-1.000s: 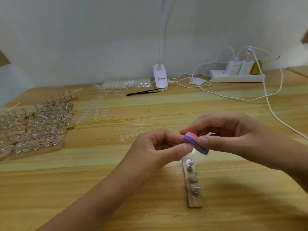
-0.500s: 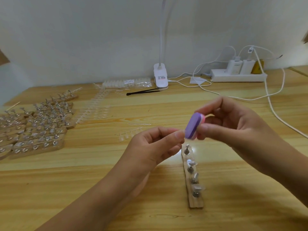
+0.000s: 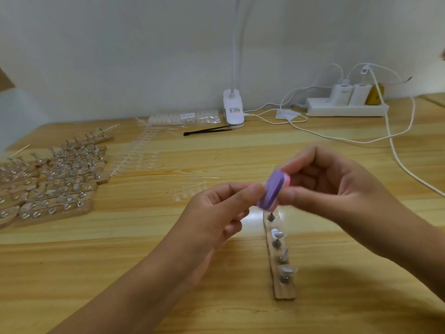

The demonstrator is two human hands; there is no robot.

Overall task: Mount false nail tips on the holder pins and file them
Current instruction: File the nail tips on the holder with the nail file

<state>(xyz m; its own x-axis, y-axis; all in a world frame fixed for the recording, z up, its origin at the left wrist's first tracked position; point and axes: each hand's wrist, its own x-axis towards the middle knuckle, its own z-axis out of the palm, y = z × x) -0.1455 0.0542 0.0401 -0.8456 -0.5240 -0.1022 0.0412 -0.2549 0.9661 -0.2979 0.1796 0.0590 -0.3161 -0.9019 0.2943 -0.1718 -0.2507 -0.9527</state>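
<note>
Hands raised together over a wooden table, seen from the head camera. Right hand clamped on a purple-and-pink file block, thumb underneath and curled fingers behind, purple face turned toward the left. Left hand just beside it, thumb and forefinger pinched tight, thumb tip touching the block's purple face. Most likely a nail tip in that pinch, though too small and blurred to make out. Other left fingers curled into the palm.

Directly below the block, flat on the table, a narrow wooden holder strip running away from the camera. Along it a row of upright metal pins, the farthest one bare, at least two nearer ones capped with clear tips.

Far left: a large cluster of similar loaded strips laid side by side. Between that cluster and the hands, rows of clear unmounted tips, and a short loose row near the left hand.

Along the back wall: a bag of tips, black tweezers, a white lamp clamp and a white power strip with chargers plugged in. White cables trailing across the right side of the table.
</note>
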